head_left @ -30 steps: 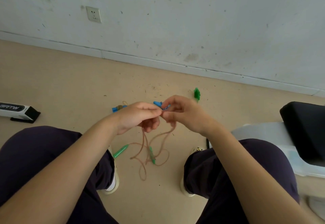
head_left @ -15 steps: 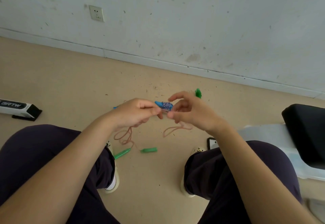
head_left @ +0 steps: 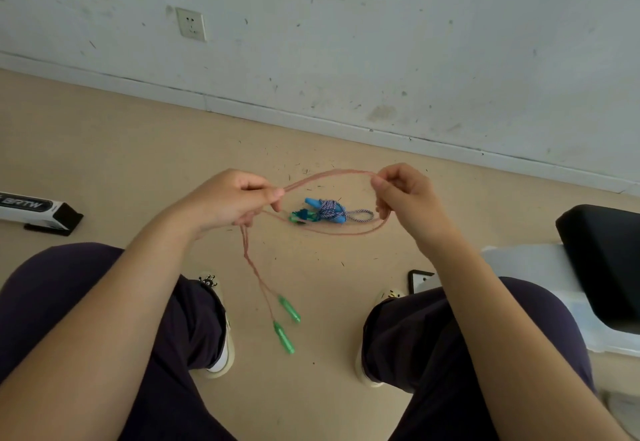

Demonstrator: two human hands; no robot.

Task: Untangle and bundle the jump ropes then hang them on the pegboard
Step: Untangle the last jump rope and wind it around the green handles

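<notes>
Nearest us, two translucent green handles (head_left: 286,323) dangle from a thin pink rope (head_left: 332,174). Our left hand (head_left: 228,200) and right hand (head_left: 403,194) each pinch it, stretching a long loop above the beige floor (head_left: 104,163). Beyond lies a bundled blue-and-white braided rope (head_left: 329,211).

A bare indoor room, perhaps a home or utility space, shown by its scuffed white wall (head_left: 381,42), white wall socket (head_left: 191,24), and debris-speckled beige vinyl floor (head_left: 121,149).
</notes>
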